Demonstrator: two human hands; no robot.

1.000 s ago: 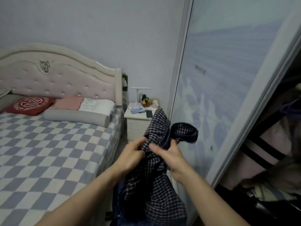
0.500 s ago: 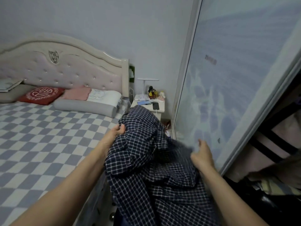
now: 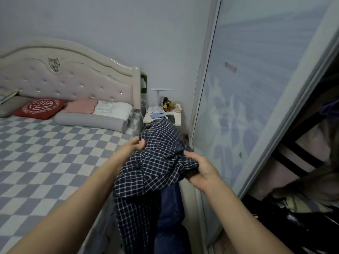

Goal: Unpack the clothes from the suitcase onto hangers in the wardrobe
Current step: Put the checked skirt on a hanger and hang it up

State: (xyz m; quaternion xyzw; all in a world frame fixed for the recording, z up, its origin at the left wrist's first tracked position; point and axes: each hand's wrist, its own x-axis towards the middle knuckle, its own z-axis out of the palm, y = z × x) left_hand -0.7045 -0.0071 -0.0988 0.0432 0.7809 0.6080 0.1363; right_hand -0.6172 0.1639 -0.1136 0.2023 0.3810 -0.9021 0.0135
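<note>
A dark navy checked shirt (image 3: 156, 162) hangs bunched in front of me, between the bed and the wardrobe. My left hand (image 3: 134, 145) pinches its upper left edge. My right hand (image 3: 200, 169) grips a fold on its right side, lower down. The shirt's tail drops over a plain dark blue garment (image 3: 170, 213) below. The wardrobe's sliding door (image 3: 256, 99) stands to the right; its open side (image 3: 311, 143) shows hanging clothes, one pale with black stripes. No hanger or suitcase is visible.
A bed with a checked blue cover (image 3: 45, 162) and pillows fills the left. A white nightstand (image 3: 162, 118) with a lamp, phones and small figures stands in the corner. Dark bags (image 3: 293, 222) lie at the wardrobe's bottom right.
Both hands were together on the bunched shirt, then pulled apart and spread it. Now they are closer again, the right hand gripping a fold lower on the shirt.
</note>
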